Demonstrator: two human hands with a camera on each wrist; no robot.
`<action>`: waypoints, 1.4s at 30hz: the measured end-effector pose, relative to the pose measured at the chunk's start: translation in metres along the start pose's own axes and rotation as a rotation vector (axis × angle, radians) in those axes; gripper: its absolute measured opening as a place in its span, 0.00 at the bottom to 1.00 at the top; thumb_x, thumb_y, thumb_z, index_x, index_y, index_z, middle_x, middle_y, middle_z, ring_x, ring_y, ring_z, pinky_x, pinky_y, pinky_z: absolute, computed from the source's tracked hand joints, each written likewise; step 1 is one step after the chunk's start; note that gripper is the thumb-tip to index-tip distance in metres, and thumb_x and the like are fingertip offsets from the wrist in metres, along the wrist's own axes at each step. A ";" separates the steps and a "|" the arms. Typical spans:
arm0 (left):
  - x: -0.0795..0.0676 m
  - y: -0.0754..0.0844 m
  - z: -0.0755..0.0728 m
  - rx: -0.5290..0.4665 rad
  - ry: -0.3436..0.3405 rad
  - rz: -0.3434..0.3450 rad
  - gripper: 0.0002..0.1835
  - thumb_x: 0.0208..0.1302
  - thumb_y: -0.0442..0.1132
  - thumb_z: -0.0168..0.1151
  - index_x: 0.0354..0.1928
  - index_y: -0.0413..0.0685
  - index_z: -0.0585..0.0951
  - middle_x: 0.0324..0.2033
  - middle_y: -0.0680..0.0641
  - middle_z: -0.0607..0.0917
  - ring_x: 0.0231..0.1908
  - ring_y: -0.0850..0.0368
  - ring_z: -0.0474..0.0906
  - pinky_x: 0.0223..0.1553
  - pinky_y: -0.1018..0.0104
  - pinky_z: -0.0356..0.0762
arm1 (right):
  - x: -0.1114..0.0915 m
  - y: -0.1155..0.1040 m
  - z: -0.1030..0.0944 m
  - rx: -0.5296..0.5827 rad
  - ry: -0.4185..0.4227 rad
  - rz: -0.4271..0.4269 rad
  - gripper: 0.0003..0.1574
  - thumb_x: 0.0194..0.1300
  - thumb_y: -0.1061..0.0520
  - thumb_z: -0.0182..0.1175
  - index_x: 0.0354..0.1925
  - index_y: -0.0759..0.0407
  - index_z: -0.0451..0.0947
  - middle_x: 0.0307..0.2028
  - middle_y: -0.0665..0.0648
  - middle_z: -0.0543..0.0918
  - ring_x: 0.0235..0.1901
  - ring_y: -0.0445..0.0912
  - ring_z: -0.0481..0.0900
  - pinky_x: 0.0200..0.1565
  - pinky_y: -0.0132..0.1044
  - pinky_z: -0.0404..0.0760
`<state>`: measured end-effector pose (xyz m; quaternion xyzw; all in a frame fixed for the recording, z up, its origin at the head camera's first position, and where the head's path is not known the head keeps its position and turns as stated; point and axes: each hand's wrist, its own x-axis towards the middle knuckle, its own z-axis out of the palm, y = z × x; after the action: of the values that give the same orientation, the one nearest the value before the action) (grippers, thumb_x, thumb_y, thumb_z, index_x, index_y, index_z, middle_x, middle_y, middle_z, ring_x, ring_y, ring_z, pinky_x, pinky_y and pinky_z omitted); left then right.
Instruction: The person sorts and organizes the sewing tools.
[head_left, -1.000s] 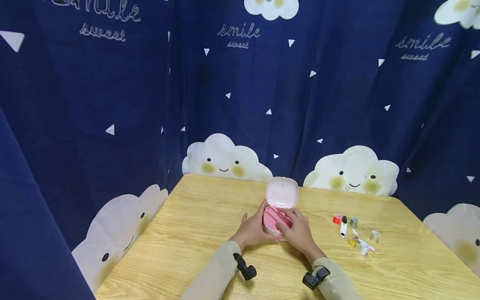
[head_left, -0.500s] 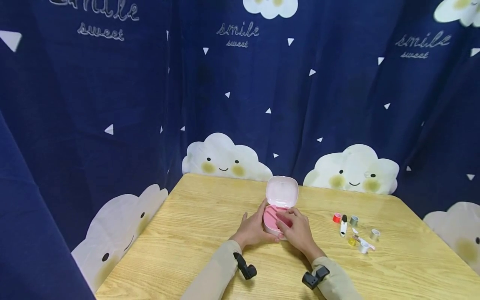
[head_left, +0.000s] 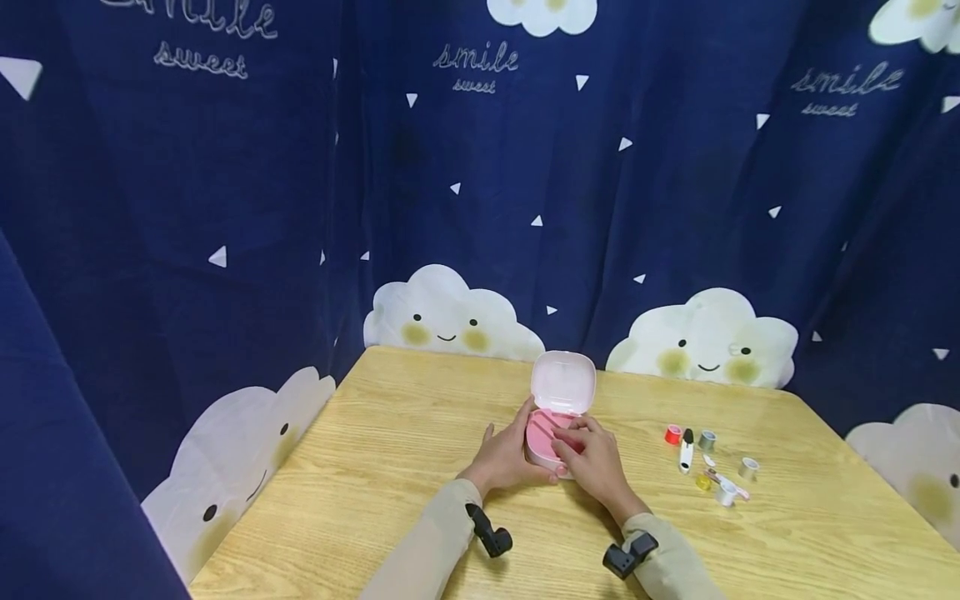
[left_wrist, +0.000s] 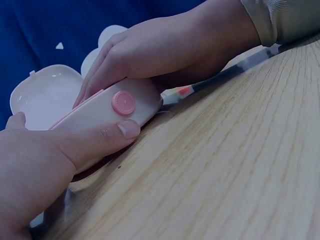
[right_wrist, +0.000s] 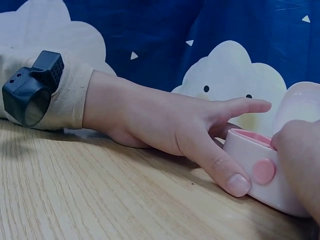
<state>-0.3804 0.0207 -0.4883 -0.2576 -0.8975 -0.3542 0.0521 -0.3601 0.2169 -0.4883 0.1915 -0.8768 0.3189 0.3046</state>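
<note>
A small white box (left_wrist: 145, 95) with a pink round button (head_left: 562, 472) on its front and a pink inner tray (head_left: 542, 442) stands on the table, its pale lid (head_left: 564, 382) raised at the back. My left hand (head_left: 506, 458) grips the box from the left, thumb along the front wall beside the button in the left wrist view. My right hand (head_left: 597, 467) reaches over the box's right side, with bent fingers down in the tray. In the left wrist view the right hand (left_wrist: 165, 50) hides its own fingertips, so whatever they touch or pinch cannot be seen.
On the wooden table (head_left: 420, 400) to the right lie a red thread spool (head_left: 672, 434), a grey spool (head_left: 707, 441), white thread snips (head_left: 686, 452), pale spools (head_left: 748, 468), a yellow item (head_left: 703, 482) and small pink-and-white pieces (head_left: 731, 487). A blue curtain (head_left: 480, 167) hangs behind.
My right fingers have drawn back and bent more, uncovering more of the pink tray. My left hand and the box stay in place.
</note>
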 end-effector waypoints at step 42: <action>0.001 -0.002 0.003 0.019 0.023 0.033 0.75 0.43 0.66 0.82 0.84 0.54 0.41 0.77 0.50 0.65 0.69 0.49 0.70 0.71 0.28 0.45 | -0.001 -0.005 0.000 0.077 -0.006 0.163 0.10 0.58 0.60 0.76 0.40 0.62 0.92 0.42 0.56 0.82 0.45 0.55 0.79 0.48 0.50 0.73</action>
<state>-0.3818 0.0214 -0.4917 -0.2675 -0.8959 -0.3477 0.0708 -0.3566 0.2132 -0.4867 0.1321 -0.8775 0.3755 0.2676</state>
